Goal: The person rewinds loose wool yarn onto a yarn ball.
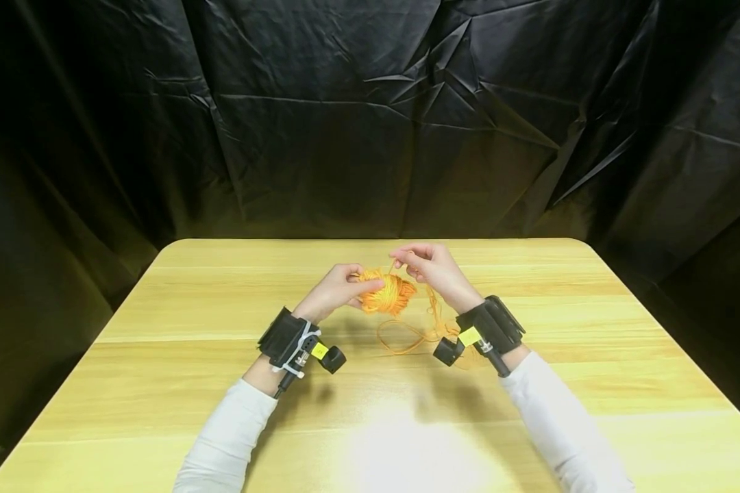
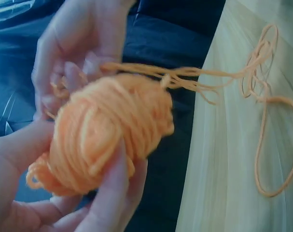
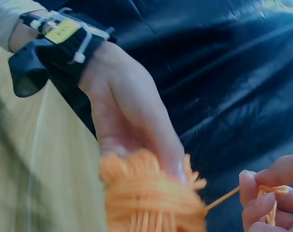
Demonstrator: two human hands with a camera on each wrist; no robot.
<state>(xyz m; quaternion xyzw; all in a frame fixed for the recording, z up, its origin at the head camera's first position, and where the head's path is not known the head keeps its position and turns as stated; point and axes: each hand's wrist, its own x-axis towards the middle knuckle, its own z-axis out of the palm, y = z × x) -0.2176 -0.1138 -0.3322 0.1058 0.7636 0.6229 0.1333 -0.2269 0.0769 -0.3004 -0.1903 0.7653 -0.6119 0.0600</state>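
Observation:
An orange ball of yarn (image 1: 388, 293) is held above the table by my left hand (image 1: 338, 293), thumb on the near side and fingers around it. My right hand (image 1: 434, 270), just right of and above the ball, pinches a strand of yarn (image 3: 224, 199) that runs taut from the ball in the right wrist view. More yarn loops sit among the right fingers (image 3: 259, 202). From there several loose strands (image 2: 185, 72) trail down to a tangle on the table, seen in the left wrist view.
The wooden table (image 1: 160, 383) has rounded far corners. A slack yarn loop (image 1: 401, 352) lies on it below the hands. Behind the table hangs a creased black sheet (image 1: 321, 150). Each wrist wears a black strap with a small camera (image 1: 331, 359).

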